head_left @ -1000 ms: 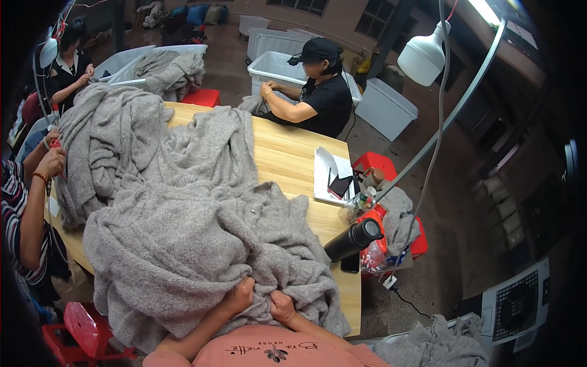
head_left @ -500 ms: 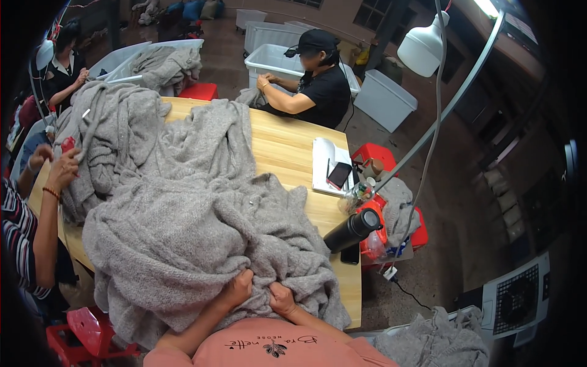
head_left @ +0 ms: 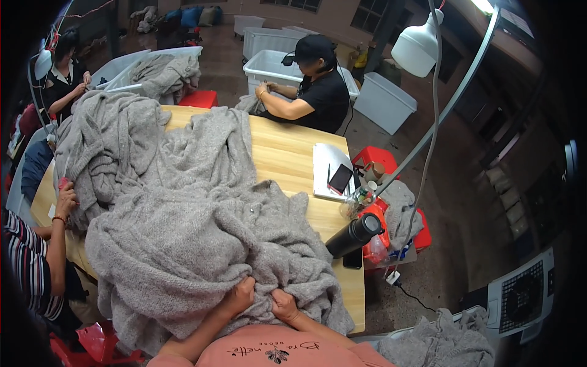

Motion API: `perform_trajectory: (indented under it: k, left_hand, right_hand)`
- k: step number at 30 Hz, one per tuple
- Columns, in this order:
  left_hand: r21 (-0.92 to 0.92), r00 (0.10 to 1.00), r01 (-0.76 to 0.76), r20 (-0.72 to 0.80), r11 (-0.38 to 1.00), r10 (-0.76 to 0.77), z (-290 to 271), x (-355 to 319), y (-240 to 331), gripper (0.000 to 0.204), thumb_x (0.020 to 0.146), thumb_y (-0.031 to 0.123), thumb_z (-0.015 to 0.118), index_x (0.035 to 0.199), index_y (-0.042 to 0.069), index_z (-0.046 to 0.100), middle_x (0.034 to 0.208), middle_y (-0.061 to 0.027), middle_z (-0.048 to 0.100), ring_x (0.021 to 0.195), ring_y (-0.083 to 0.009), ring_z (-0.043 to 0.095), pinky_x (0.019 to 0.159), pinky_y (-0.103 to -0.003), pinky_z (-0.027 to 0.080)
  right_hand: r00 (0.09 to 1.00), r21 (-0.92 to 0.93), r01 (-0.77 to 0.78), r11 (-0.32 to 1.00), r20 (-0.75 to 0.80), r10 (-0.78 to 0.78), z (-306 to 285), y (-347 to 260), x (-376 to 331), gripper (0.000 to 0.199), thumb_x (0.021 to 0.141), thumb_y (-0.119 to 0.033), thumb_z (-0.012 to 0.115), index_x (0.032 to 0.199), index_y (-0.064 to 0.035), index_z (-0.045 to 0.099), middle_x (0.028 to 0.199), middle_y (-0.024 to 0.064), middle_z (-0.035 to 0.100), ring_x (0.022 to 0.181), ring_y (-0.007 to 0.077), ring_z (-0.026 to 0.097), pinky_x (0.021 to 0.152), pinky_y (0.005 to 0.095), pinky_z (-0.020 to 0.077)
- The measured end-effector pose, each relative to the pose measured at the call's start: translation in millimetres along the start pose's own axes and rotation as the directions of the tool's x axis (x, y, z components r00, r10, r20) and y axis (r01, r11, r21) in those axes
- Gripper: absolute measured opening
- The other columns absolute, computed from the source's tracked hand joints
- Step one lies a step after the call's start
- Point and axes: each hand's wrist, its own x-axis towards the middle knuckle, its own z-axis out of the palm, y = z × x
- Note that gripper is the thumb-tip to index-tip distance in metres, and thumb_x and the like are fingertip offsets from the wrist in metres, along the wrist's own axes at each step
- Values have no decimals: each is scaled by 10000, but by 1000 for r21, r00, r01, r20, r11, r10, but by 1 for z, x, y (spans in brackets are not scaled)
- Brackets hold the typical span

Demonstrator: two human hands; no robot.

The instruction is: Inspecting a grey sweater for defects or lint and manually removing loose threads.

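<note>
A large heap of grey knitted fabric spreads over the near and left part of the wooden table and hangs over its near edge. My left hand is closed in a fist on the fabric at the near edge, gripping a fold. Just to its right, my right hand is also closed, clutching another bunch of the same knit. A narrow dip in the cloth lies between the two fists. The fingertips of both hands are hidden in the folds.
A black thermos, a phone on papers and a clear jar stand along the right edge. A co-worker in stripes is at the left, another in black across. Grey knits fill a bin at lower right.
The whole view has shifted slightly. My fists keep their hold on the fabric in nearly the same place. The striped co-worker's hand with a red object has moved down toward the cloth.
</note>
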Motion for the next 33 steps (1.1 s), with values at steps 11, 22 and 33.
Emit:
perform_trajectory:
  k: [11, 22, 33]
  left_hand:
    - [-63, 999, 40, 27, 997, -38, -3, -9, 0, 55, 723, -51, 473, 749, -3, 481, 721, -214, 503, 676, -386, 524, 588, -421, 419]
    - [-106, 906, -337, 233, 936, 353, 9, 11, 21, 405, 650, 55, 607, 1047, 27, 530, 921, -156, 577, 778, -336, 577, 669, -400, 480]
    - [-934, 315, -306, -281, -183, 907, -59, -26, 275, 239, 673, 136, 481, 850, -20, 524, 782, -131, 520, 759, -326, 493, 660, -395, 392]
  right_hand:
    - [980, 250, -186, 950, -20, 197, -25, -38, -5, 324, 655, 76, 399, 902, 13, 600, 825, 137, 617, 743, 185, 596, 707, 273, 465]
    - [948, 839, 220, 498, -65, -311, -135, -175, -29, 164, 695, -21, 580, 829, 73, 577, 703, 177, 585, 608, 276, 569, 569, 374, 459]
    - [937, 282, -219, 934, 327, 121, -124, -220, -71, 541, 726, -242, 690, 1148, 31, 490, 1101, 158, 534, 1034, 280, 512, 871, 366, 412]
